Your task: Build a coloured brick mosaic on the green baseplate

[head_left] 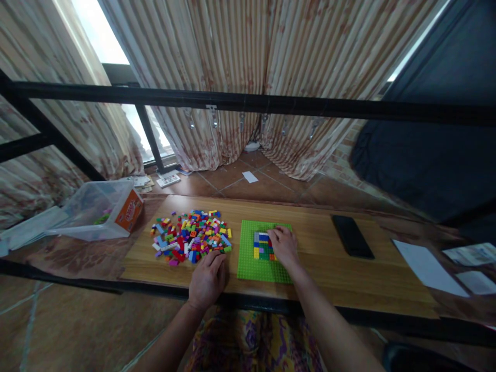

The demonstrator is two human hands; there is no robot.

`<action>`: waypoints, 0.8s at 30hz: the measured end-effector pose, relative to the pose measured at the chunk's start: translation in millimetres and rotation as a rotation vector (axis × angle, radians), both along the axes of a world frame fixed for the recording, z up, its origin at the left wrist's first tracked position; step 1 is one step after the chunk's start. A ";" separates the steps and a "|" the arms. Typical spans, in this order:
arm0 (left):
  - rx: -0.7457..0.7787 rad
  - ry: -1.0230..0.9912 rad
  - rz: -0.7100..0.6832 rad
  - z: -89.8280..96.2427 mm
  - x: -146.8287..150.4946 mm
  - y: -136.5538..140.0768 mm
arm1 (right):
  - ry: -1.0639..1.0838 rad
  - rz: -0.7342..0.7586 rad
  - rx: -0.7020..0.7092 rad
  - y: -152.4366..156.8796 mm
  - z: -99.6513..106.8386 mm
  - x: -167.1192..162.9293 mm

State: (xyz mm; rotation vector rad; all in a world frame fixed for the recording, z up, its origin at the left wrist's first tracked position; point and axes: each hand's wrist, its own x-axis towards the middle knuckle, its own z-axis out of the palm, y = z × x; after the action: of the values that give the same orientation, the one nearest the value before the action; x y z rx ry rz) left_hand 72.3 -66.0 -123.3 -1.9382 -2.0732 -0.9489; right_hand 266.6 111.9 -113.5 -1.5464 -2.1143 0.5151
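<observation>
I logged bricks point(256, 253) on the plate point(246, 266) atop the surface point(318, 263); right hand point(284, 245) over them, left hand point(208, 277) beside the pile point(196, 235), both grips indiscernible; risk: uneven pressing could have popped bricks loose.

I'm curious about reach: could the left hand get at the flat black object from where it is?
Probably not easily: the green baseplate, the right hand and the right forearm lie between the left hand and the flat black object, so it would likely have to cross over them.
</observation>
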 end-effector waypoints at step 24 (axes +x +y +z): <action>-0.024 -0.130 -0.026 7.2 5.5 -6.9 | -0.044 0.165 0.239 -38.5 19.4 -32.2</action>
State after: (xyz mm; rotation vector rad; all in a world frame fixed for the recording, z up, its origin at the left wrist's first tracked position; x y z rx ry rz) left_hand 77.8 -72.9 -116.2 -1.9685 -2.1424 -1.0885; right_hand 234.4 73.3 -94.0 -1.2702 -2.2561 0.2721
